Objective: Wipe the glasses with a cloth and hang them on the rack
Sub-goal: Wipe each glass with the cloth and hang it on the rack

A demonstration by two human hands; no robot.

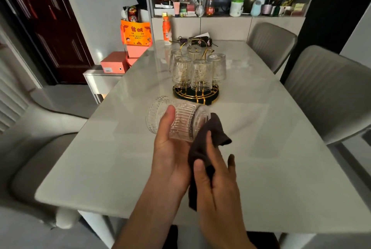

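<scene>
My left hand point(170, 148) grips a ribbed clear glass point(180, 120) lying on its side above the table, its mouth pointing left. My right hand point(216, 176) holds a dark brown cloth point(208, 136) pressed against the glass's base end. Beyond them stands a black and gold rack point(195, 95) with several ribbed glasses point(200, 74) hanging upside down on it.
The pale table point(120, 158) runs away from me. At its far end stand an orange bottle point(167, 31) and some keys and small items point(198, 40). Grey chairs point(329, 92) flank the right side and another chair point(40, 148) the left. A cluttered shelf point(230, 7) is behind.
</scene>
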